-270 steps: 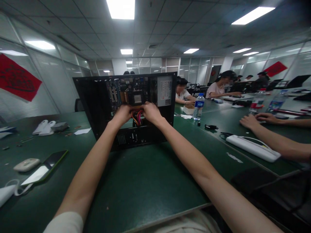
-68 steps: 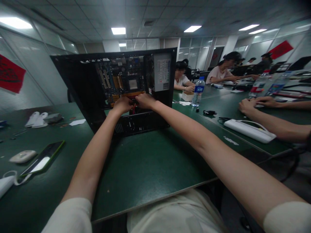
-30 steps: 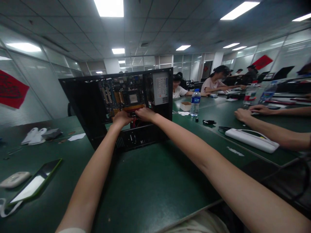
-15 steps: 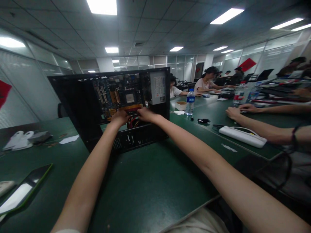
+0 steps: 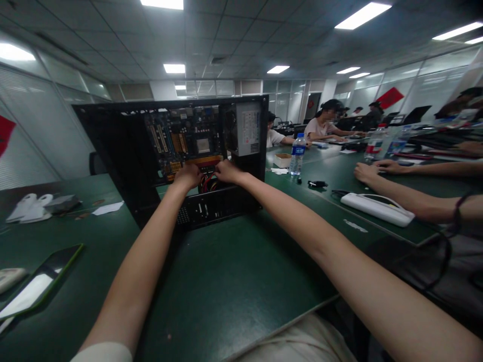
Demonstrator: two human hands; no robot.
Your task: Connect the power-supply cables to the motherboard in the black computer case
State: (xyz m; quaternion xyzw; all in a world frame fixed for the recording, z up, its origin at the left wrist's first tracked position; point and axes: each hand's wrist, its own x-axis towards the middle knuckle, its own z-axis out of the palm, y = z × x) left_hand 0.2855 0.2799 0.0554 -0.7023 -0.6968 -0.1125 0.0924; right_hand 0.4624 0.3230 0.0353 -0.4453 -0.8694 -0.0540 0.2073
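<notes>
An open black computer case [image 5: 124,156] stands on the green table in front of me. Inside it are a motherboard [image 5: 190,131] and, at the upper right, a silver power supply [image 5: 248,131]. Both my hands reach into the lower part of the case. With its fingers curled, my left hand [image 5: 187,177] is at the lower edge of the motherboard, beside the orange and red slots [image 5: 209,162]. My right hand [image 5: 229,172] is closed at the right end of those slots. Red, black and yellow wires [image 5: 208,183] hang between the hands. What the fingertips grip is too small to make out.
A water bottle [image 5: 298,155] and a small open box [image 5: 282,160] stand right of the case. Farther right are a white power strip [image 5: 376,209] and another person's hands [image 5: 368,172]. A green-edged phone [image 5: 41,281] and white paper [image 5: 108,208] lie to the left.
The view has tilted down slightly, so the case sits a little higher in it. Both hands stay at the slots, with only slight finger movement.
</notes>
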